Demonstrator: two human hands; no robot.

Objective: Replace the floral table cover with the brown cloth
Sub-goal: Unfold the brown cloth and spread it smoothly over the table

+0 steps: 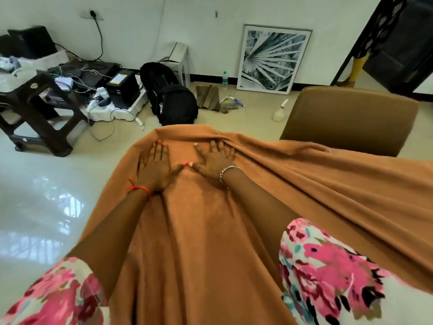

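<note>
The brown cloth [201,231] lies spread over the table, hanging down its left side and wrinkled in long folds toward the right. My left hand [155,164] rests flat on the cloth near the far end, fingers spread. Beside it my right hand [214,158] also presses flat on the cloth, fingers apart, thumbs nearly touching. A raised fold runs just right of my right hand. The floral table cover is not in view; the floral print I see is on my sleeves.
A brown padded chair [351,118] stands at the table's far right. On the floor beyond are a black backpack [171,99], a spray bottle [280,112], a framed picture [273,59] against the wall, and a dark stool [39,113] amid cables at the left.
</note>
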